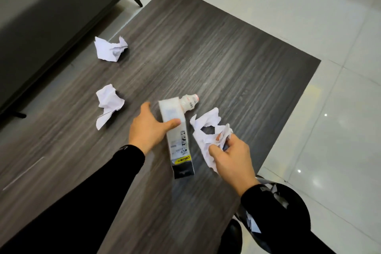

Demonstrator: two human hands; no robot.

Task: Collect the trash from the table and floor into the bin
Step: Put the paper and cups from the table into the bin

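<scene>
- Near the table's [226, 57] front edge, w/ our left hand [147, 128] spread open over the white carton box [177, 136]: thumb lies on its top face, the other fingers reach past its left side, not yet closed around it.
- Box lies flat, long axis running from near us (black-yellow end) away toward the small white bottle [189, 101], which touches its far end. Left hand comes from the left side, so it spans the short width – good for a pinch.
- Right hand [228, 156] is clamped on a crumpled paper [208, 130], just beside the box on the right.
- We judge left hand is nearer to the box & bottle; right is busy.
- Two more paper balls wait on the left: mid one [109, 103] near, far one [111, 48] by the table edge next to the grey sofa [51, 6].
- Nothing blocks the grasp; the bottle may roll if the box is pulled.
- Black-lined bin [276, 198] shows partly under the right sleeve, by the near-right table corner, on the tiled floor [340, 130].
</scene>
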